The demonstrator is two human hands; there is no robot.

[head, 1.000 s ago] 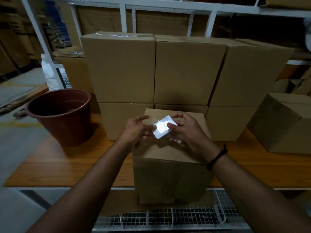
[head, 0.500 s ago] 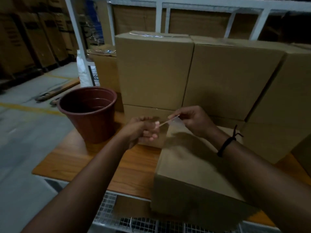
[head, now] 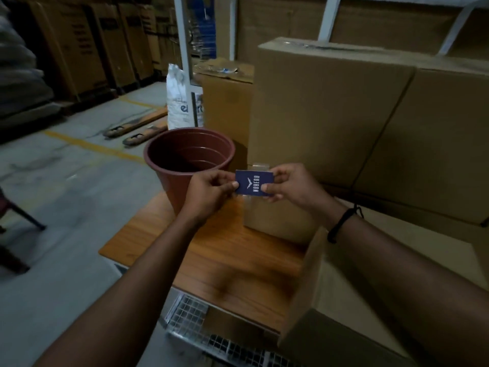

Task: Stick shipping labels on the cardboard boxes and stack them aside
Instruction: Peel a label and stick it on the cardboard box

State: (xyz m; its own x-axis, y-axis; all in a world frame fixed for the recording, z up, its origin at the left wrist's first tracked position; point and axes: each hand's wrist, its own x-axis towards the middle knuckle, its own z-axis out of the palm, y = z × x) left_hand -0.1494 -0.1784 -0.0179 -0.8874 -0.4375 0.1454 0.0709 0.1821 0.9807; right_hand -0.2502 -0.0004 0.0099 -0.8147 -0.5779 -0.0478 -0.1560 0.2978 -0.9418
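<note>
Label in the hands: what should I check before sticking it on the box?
1. Label pinched at both ends by left hand and right hand: ok.
2. Printed side toward the camera: ok.
3. Backing fully off: cannot tell; a pale strip shows behind its top edge.
4. Label over the near box: not ok; it is held beside the pot.
5. Near box top bare where visible: ok.

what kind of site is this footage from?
Most likely a warehouse packing area: sealed cardboard boxes stacked on the wooden table, tall cartons lined along a concrete floor with a yellow line, and white metal racking. The left hand and right hand pinch a blue label.
</note>
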